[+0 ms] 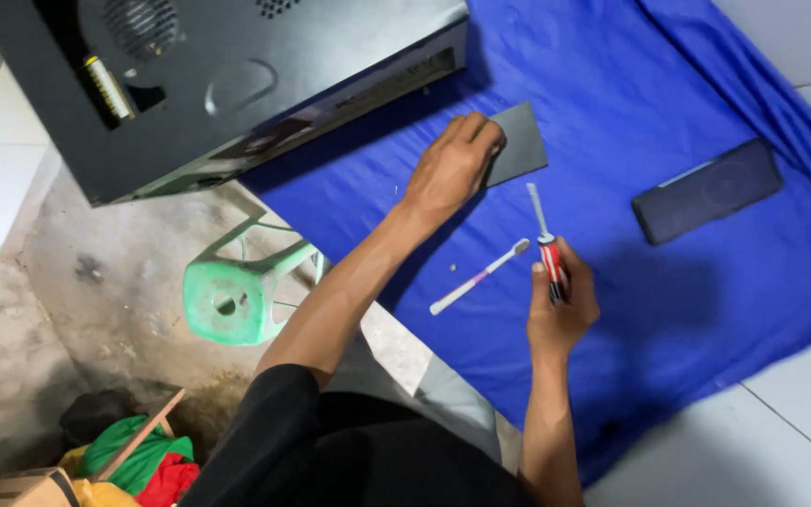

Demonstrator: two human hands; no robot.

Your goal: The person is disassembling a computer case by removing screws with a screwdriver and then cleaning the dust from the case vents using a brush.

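Observation:
My left hand [451, 166] rests fingers-down on a small flat dark grey plate [521, 143] lying on the blue cloth [631, 84]. My right hand [560, 300] grips a screwdriver [546, 244] by its red and black handle, shaft pointing up and away from me. A white toothbrush [477, 277] lies on the cloth between my hands. A tiny screw-like speck [453, 268] sits beside it.
A black computer case [227, 75] lies on its side at the top left, partly over the cloth. A dark rectangular device [706, 191] lies on the cloth at right. A green plastic stool [237, 291] stands on bare concrete, with cloth scraps and cardboard [133, 460] at the bottom left.

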